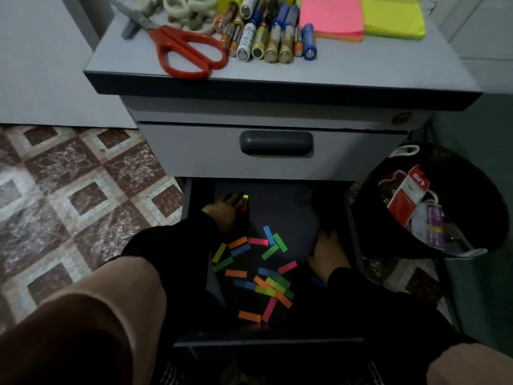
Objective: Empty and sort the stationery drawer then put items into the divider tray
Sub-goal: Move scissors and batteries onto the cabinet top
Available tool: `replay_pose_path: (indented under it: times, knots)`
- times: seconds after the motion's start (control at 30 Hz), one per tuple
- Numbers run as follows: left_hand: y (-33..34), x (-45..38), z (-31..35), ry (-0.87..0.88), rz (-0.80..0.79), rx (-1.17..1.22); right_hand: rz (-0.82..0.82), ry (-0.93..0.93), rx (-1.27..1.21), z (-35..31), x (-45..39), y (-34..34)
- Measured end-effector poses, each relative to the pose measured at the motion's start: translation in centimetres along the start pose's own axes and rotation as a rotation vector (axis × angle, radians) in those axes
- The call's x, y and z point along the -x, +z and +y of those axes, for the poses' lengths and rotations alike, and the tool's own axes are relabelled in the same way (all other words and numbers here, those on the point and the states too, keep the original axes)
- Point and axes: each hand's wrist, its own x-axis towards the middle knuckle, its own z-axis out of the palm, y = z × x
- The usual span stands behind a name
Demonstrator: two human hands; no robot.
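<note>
The bottom drawer [266, 207] of a grey cabinet [277, 154] is standing pulled out, and both hands are reaching into it; the left hand [226, 212] is lying toward the back left, its grip pinching a few coloured strips, yellow and red showing at the fingertips; the right hand [327, 254] is resting flat on the dark drawer floor at the right, its fingers lying apart and holding nothing. Between the hands, loose page-marker strips [261, 273] are lying scattered in orange, pink, blue, green and yellow; roughly twenty-five are showing, though overlaps are making an exact count impossible. On the cabinet top one pair of red-handled scissors [183, 48] is lying beside a heap of pale rubber bands [188, 12]; about fifteen batteries [266, 34] are lying clustered in the middle; two pads of sticky notes, one pink [331, 18] and one yellow [394, 18], are sitting at the right. One dark bin [433, 201] holding packaging is standing right of the drawer.
</note>
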Motion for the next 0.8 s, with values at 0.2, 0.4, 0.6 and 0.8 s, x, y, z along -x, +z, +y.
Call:
replay_pose_path:
  times: [0.2, 0.4, 0.6, 0.8]
  knots:
    - [2.1, 2.2, 1.9, 0.002, -0.067, -0.076, -0.131, 0.358, -0.832, -1.9, 1.3, 2.2]
    - [4.4, 5.4, 2.7, 0.092, -0.154, -0.050, -0.118, 0.416, -0.924, -1.6, 3.1, 2.1]
    - [4.1, 8.0, 2.2, 0.107, -0.139, 0.101, -0.116, 0.134, -0.674, -3.1, 4.9, 1.2]
    - [3.7, 9.2, 2.4, -0.020, -0.097, 0.035, -0.038, 0.041, -0.380, -2.4, 4.2, 1.1]
